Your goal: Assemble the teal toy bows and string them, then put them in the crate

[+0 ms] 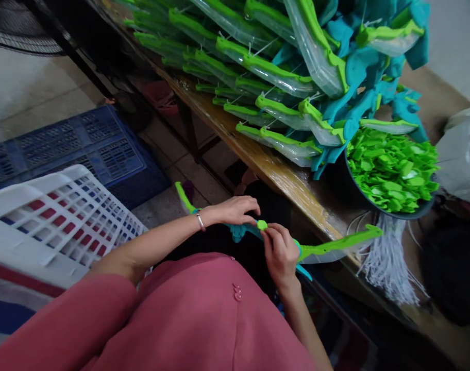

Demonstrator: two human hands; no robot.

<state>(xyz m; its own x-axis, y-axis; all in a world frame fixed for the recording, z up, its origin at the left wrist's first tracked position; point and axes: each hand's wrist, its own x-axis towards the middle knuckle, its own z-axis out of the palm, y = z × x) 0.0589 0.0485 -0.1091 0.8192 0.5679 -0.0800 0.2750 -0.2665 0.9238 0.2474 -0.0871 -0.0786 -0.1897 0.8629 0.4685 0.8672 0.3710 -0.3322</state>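
Across my lap lies what looks like a toy bow, with a teal middle (pixel 238 233) and bright green arms, the right arm (pixel 339 245) edged in clear plastic. My left hand (pixel 237 210) rests over the teal middle with its fingers curled round it; the fingertips are partly hidden. Between the thumb and fingers of my right hand (pixel 280 252) is a small green plastic piece (pixel 262 225), held against the teal part.
Finished-looking green and teal bows (pixel 273 72) are heaped on the wooden table (pixel 235 149). A dark bucket (pixel 397 215) of small green pieces stands at its right, above hanging white strings (pixel 391 263). White basket (pixel 76 206) and blue crate (pixel 103 144) stand left.
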